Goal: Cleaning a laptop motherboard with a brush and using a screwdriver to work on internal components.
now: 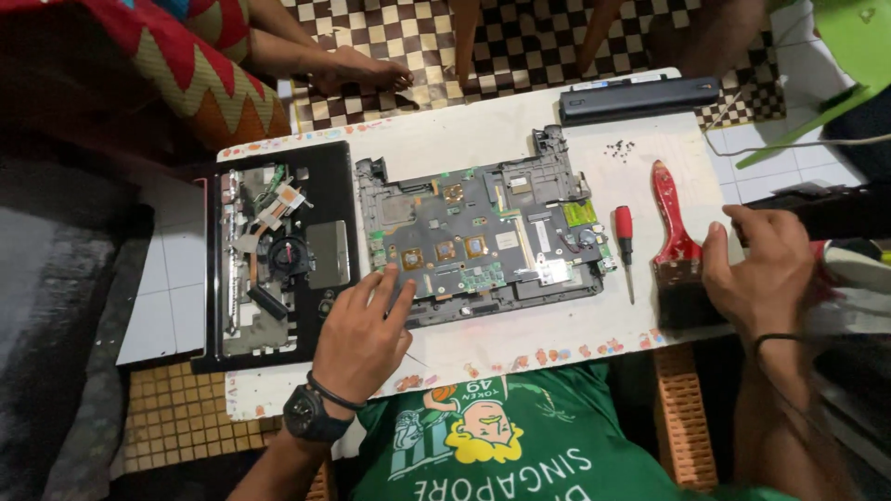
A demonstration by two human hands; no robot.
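Centrally on the white counter [483, 353] a laptop motherboard in its grey frame [483, 237] is laid flat, chips and connectors facing up. Its near left corner is touched by the left hand [364, 332], whose fingers [382, 288] are spread apart and pressed flat on the frame edge; nothing is clamped in it. A dark watch [311, 417] is worn on that wrist.

Just to the left of the motherboard, a black laptop base [278, 250] is set, with a fan and copper heat pipe exposed inside it.

To the right of the motherboard, a small red-handled screwdriver [625, 243] is placed, tip toward the near edge. Beside it a paintbrush with a red handle [673, 237] is laid, its dark bristles toward the near edge. The brush's ferrule is touched by the thumb of the right hand [761, 269], which is held loosely open, fingers curled but not closed on anything.

Along the far edge of the counter a long black battery pack [640, 97] is seen, with a small cluster of dark screws [620, 148] near it. Beyond the counter, another person's bare foot [362, 70] is rested on a checkered floor [520, 42].
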